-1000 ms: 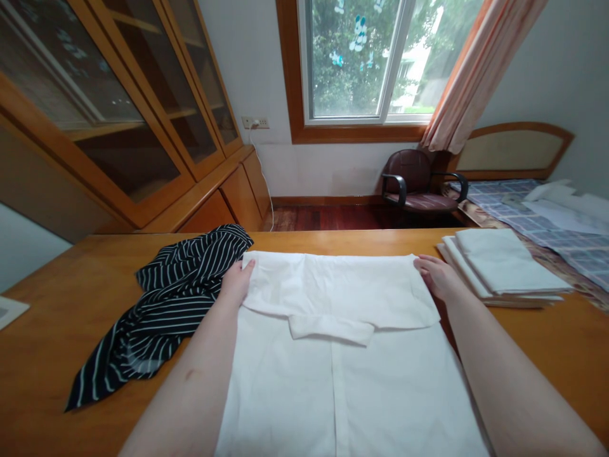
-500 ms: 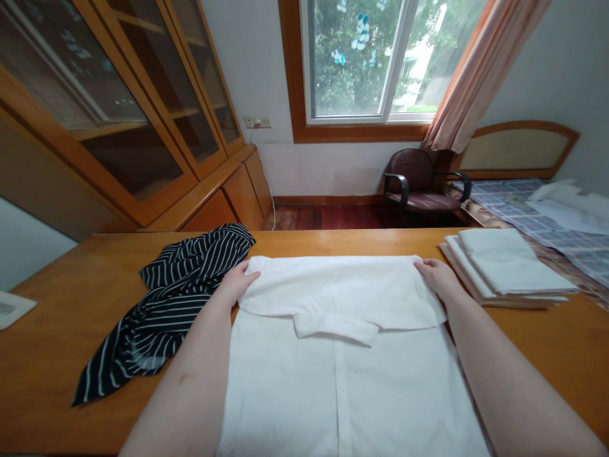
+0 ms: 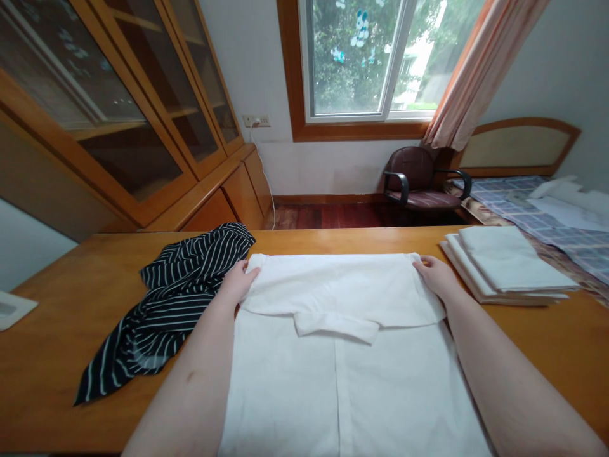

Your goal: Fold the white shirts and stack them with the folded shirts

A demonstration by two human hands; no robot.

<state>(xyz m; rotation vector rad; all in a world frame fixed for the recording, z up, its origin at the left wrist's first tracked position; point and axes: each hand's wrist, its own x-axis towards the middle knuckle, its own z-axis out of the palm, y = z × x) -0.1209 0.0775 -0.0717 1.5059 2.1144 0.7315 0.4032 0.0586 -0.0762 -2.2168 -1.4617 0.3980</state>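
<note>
A white collared shirt lies flat on the wooden table, its upper part folded over towards me so that the collar rests on the body near the middle. My left hand pinches the far left corner of the fold, thumb on top of the cloth. At the far right corner, my right hand grips the fold in the same way, fingers partly hidden. Beside my left forearm lies a crumpled black cloth with white stripes. The shirt's near end runs out of view at the bottom.
A stack of folded white cloths sits on the table to the right. A white object shows at the left edge. Beyond stand a glass-door cabinet, an armchair and a bed.
Almost nothing differs; both hands keep their hold on the shirt's far corners. The view has shifted very slightly.
</note>
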